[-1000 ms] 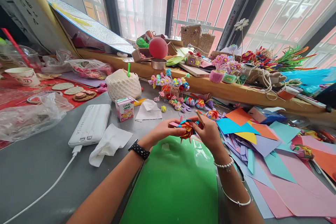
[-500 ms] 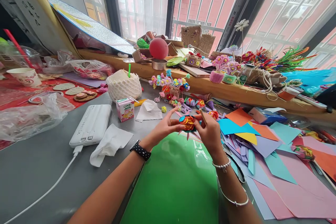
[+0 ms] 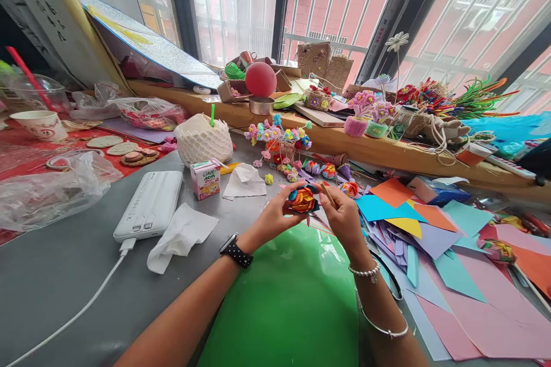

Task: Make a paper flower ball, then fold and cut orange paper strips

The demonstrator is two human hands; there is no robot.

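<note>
Between the thumb and fingers of my left hand (image 3: 279, 215) sits a folded paper flower (image 3: 303, 199), with orange and yellow petals inside and blue ones around the outside. My right hand (image 3: 344, 221) is closed around a thin tan stick (image 3: 328, 195), whose upper end points toward the flower. The right fingertips are close to the flower's right edge; whether they touch it I cannot tell. Both hands are above the far end of a glossy green sheet (image 3: 284, 298). More paper flowers (image 3: 329, 170) lie just beyond the hands.
Coloured paper (image 3: 473, 304) is spread on the right. A white power bank (image 3: 150, 203) with a cable, tissues (image 3: 185, 235), a small drink carton (image 3: 205, 179) and a netted coconut (image 3: 204, 140) stand left. A pipe-cleaner flower basket (image 3: 282, 146) is behind, below the cluttered windowsill (image 3: 241, 107).
My left hand has turned and wrapped further around the paper flower, which has shifted slightly left and tilted. The right hand has drawn a little away from its edge, keeping the stick.
</note>
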